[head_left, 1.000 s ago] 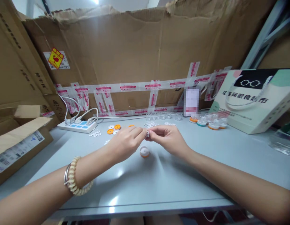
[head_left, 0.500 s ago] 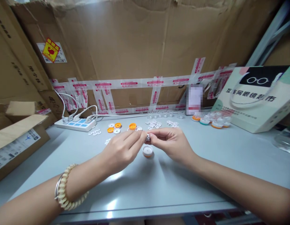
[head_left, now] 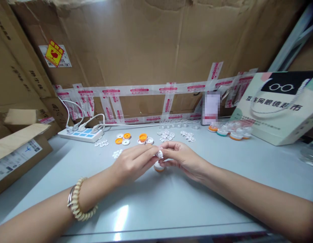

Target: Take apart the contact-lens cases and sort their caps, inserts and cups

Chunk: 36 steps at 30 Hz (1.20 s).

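Observation:
Above the middle of the table, my left hand (head_left: 135, 162) pinches a small white openwork plastic piece (head_left: 160, 154) between its fingertips. My right hand (head_left: 183, 158) meets it from the right, with curled fingers against the same piece; its thumb sits lower. Directly below stands a round white cup with an orange base (head_left: 159, 167), partly hidden by the fingers. Behind the hands lie two piles of white openwork pieces (head_left: 166, 135), plus orange and white rings (head_left: 143, 137). Small white parts (head_left: 117, 154) rest left of my left hand.
A power strip (head_left: 80, 134) with plugs stands at the back left, near an open cardboard box (head_left: 20, 152). Clear round covers (head_left: 174, 124) line the back. Orange, white and teal capped pieces (head_left: 236, 131) sit beside a paper bag (head_left: 273, 111). A phone-like blurred object (head_left: 210, 108) leans behind.
Both hands have come slightly lower and nearer to the cup, still together at the white piece. The piece has turned and shows more. My right thumb has dropped away beneath it.

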{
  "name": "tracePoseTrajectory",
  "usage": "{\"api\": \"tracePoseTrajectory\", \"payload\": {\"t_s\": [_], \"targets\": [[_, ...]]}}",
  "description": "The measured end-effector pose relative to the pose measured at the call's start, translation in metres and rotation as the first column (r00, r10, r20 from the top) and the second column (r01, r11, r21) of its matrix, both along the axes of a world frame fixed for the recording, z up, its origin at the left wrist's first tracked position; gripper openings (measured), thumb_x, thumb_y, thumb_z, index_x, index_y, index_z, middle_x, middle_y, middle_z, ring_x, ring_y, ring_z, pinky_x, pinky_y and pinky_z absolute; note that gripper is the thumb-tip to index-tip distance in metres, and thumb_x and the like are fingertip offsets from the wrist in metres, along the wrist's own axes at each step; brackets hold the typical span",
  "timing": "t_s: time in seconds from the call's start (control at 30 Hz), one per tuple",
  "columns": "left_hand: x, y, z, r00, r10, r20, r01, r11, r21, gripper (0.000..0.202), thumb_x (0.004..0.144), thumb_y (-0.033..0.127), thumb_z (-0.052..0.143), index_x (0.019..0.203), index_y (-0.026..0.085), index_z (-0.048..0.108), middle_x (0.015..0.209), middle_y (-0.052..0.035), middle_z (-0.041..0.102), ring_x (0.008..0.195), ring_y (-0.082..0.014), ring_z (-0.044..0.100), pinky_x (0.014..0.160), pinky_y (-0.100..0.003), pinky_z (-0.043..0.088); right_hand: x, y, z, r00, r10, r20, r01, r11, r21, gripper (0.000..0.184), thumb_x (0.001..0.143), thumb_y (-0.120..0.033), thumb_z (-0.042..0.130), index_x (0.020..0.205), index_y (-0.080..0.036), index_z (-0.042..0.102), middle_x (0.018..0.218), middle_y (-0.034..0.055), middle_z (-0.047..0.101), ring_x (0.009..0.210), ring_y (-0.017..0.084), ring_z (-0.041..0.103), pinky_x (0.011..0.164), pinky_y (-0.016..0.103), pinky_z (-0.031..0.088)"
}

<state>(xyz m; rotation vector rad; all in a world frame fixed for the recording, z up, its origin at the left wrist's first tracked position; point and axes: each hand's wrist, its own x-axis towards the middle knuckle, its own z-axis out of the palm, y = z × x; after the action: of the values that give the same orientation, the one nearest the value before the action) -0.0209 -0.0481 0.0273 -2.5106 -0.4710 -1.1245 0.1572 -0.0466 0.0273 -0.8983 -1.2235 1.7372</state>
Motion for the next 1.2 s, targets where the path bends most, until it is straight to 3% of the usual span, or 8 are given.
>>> {"api": "tracePoseTrajectory", "payload": {"t_s": [0.1,0.23,0.43,0.77,0.9,1.03,1.13,1.2], "targets": [[0.003,0.002,-0.004,0.978,0.041,0.202,0.001,0.979,-0.202,0.014,0.079,0.015,0.059,0.093,0.014,0.06,0.08,-0.006,0.069,0.07,-0.0128,0.064,0.064,-0.025,0.055,-0.002,-0.001,-0.004,1.0,-0.008,0.021,0.007,0.999,0.05,0.028,0.061,-0.037,0.073,0.07,-0.014,0.061,0.061,-0.0001,0.062,0.055,0.009,0.059,0.058,0.025,0.051],[0.003,0.002,-0.001,0.921,0.126,0.368,0.034,0.916,-0.401,0.011,0.076,0.019,0.063,0.086,0.015,0.064,0.074,-0.0044,0.068,0.063,-0.0127,0.063,0.061,-0.026,0.056,0.001,0.007,-0.007,0.959,-0.233,0.164,0.149,0.901,0.408,0.024,0.066,-0.037,0.068,0.072,-0.016,0.059,0.066,0.0009,0.063,0.06,0.013,0.061,0.061,0.028,0.051],[0.002,0.01,-0.004,0.84,0.255,0.479,0.233,0.628,-0.743,0.017,0.08,0.024,0.058,0.089,0.012,0.065,0.083,-0.0072,0.069,0.072,-0.0159,0.066,0.066,-0.027,0.058,0.038,0.053,-0.011,0.849,-0.49,0.197,0.338,0.791,0.511,0.025,0.066,-0.036,0.067,0.078,-0.017,0.057,0.063,0.0006,0.063,0.058,0.013,0.06,0.06,0.03,0.05],[0.006,0.009,-0.009,0.801,0.277,0.53,0.311,0.565,-0.764,0.019,0.081,0.028,0.057,0.088,0.014,0.067,0.084,-0.0062,0.068,0.075,-0.014,0.063,0.069,-0.025,0.055,0.055,0.075,-0.027,0.518,-0.556,0.65,-0.011,0.756,0.655,0.018,0.071,-0.029,0.06,0.079,-0.017,0.07,0.068,0.0037,0.067,0.066,0.018,0.058,0.063,0.031,0.042],[0.009,0.004,-0.005,0.763,0.325,0.559,0.367,0.495,-0.788,0.017,0.077,0.029,0.062,0.084,0.014,0.068,0.081,-0.0054,0.069,0.072,-0.0142,0.064,0.068,-0.025,0.055,0.039,0.052,-0.011,0.696,-0.519,0.497,0.097,0.753,0.651,0.028,0.072,-0.037,0.06,0.09,-0.016,0.068,0.067,0.0031,0.065,0.061,0.016,0.058,0.059,0.029,0.043],[0.012,-0.004,0.001,0.737,0.357,0.573,0.403,0.449,-0.798,0.015,0.075,0.028,0.065,0.082,0.015,0.067,0.076,-0.0027,0.069,0.068,-0.0135,0.065,0.066,-0.024,0.055,0.011,0.015,0.006,0.952,-0.2,0.23,0.039,0.828,0.559,0.025,0.074,-0.037,0.061,0.091,-0.019,0.065,0.086,0.0041,0.069,0.08,0.016,0.062,0.073,0.031,0.049],[0.012,-0.009,0.006,0.752,0.312,0.58,0.384,0.507,-0.772,0.012,0.076,0.026,0.064,0.08,0.016,0.067,0.075,-0.0016,0.069,0.068,-0.0135,0.064,0.065,-0.025,0.055,-0.003,-0.003,0.012,0.982,-0.133,0.136,0.042,0.849,0.527,0.02,0.074,-0.031,0.063,0.089,-0.019,0.064,0.085,0.0033,0.069,0.079,0.015,0.064,0.075,0.03,0.05],[0.011,-0.009,0.009,0.781,0.286,0.555,0.297,0.611,-0.734,0.009,0.076,0.024,0.063,0.08,0.016,0.067,0.077,-0.0022,0.068,0.069,-0.0138,0.064,0.066,-0.025,0.054,-0.007,-0.008,0.013,0.98,-0.166,0.107,0.091,0.862,0.499,0.016,0.073,-0.03,0.065,0.083,-0.018,0.064,0.08,0.0027,0.069,0.076,0.014,0.064,0.072,0.028,0.052]]}}
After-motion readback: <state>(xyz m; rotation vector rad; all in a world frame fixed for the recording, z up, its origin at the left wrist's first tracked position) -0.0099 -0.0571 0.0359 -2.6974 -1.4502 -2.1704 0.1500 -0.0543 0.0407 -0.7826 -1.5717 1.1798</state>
